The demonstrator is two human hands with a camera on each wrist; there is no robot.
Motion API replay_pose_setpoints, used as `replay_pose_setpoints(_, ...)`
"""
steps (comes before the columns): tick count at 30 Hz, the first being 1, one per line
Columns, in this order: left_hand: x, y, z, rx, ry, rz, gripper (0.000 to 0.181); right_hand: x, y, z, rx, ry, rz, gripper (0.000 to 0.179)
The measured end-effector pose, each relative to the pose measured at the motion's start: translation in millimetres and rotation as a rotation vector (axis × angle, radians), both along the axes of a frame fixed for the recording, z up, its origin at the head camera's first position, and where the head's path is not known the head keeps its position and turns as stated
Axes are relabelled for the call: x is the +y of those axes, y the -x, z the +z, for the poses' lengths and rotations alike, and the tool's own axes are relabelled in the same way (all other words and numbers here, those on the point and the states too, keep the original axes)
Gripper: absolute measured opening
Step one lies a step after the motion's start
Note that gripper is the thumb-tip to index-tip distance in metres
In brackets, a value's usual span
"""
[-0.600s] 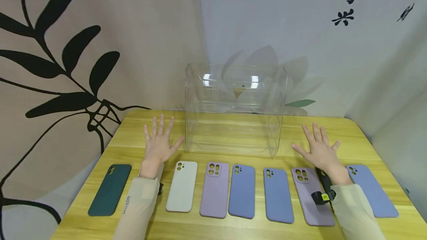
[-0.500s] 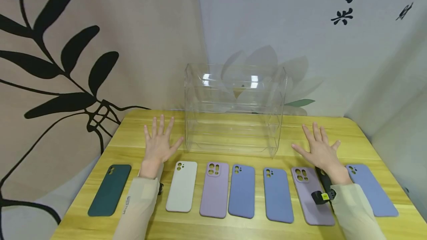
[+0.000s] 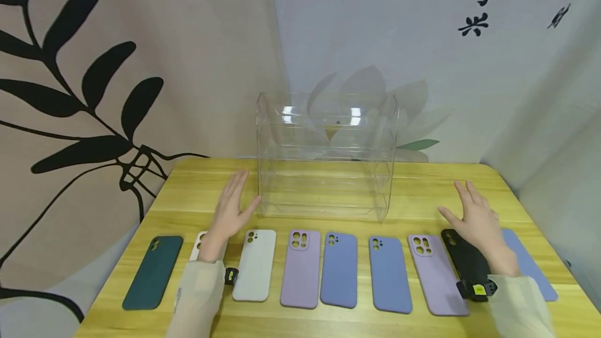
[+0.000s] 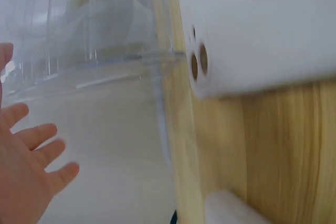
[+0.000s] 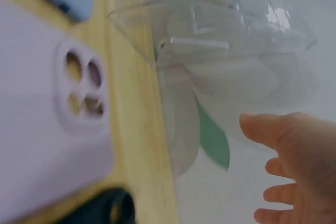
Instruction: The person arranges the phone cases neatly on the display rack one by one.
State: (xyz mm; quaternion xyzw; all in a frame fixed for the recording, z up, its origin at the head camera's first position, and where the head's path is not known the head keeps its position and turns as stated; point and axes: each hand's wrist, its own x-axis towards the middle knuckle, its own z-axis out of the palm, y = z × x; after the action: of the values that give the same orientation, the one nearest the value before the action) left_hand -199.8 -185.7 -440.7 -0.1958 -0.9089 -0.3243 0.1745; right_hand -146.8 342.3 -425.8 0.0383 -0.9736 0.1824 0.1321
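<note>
My left hand hovers fingers extended over the table, near the left side of a clear tiered plastic rack. Its wrist passes over one white phone case, mostly hidden, beside a second white phone case. On the right, my other hand is held above a black phone case, thumb apart and fingers loosely extended. That forearm covers part of the rightmost blue phone case. Neither hand holds anything. The right wrist view shows a lilac phone case close by.
Across the wooden table the row also includes a dark green case, a lilac case, two blue cases and another lilac case. Behind the rack hangs a printed wall cloth.
Both hands have left their flat, spread pose: the left has turned with its fingers closer together, the right has shifted rightward and lower. More of the black case shows. The head view has shifted slightly.
</note>
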Motion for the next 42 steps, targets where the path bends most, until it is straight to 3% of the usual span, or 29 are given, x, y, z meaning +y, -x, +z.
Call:
replay_pose_setpoints(5, 8.6, 2.9, -5.0, 0.072, -0.158, -0.048, 0.063, 27.5, -17.5, -16.0, 0.055, 0.055, -0.016, 0.066)
replay_pose_setpoints(9, 15.2, 6.9, -10.2, 0.117, -0.29, -0.086, 0.057, 46.4, -29.7, -28.5, 0.02, 0.082, -0.058, 0.062)
replay_pose_setpoints(12, 25.8, -0.3, 1.8, 0.129, -0.368, -0.118, 0.053, 57.8, -35.6, -35.6, -0.023, 0.064, -0.101, 0.062)
replay_pose_setpoints(16, 36.0, -12.2, 20.7, 0.083, -0.437, -0.122, 0.049, 68.6, -39.4, -41.6, -0.102, 0.031, -0.15, 0.065)
replay_pose_setpoints(17, 36.5, -12.1, 20.5, 0.065, -0.454, -0.118, 0.048, 71.0, -40.4, -42.6, -0.13, 0.021, -0.163, 0.067)
replay_pose_setpoints(24, 37.2, -7.9, 16.2, -0.024, -0.515, -0.073, 0.045, 87.0, -45.1, -47.5, -0.314, 0.019, -0.237, 0.079)
replay_pose_setpoints(31, 37.5, -5.5, 14.5, -0.126, -0.576, -0.002, 0.045, 90.6, -44.9, -48.3, -0.394, 0.019, -0.271, 0.086)
replay_pose_setpoints(35, 37.8, -4.3, 13.9, -0.139, -0.598, 0.013, 0.044, 92.0, -42.8, -47.2, -0.441, 0.043, -0.315, 0.086)
replay_pose_setpoints(42, 39.1, -1.7, 13.3, -0.124, -0.562, 0.03, 0.043, 97.9, -43.0, -46.4, -0.488, 0.051, -0.312, 0.09)
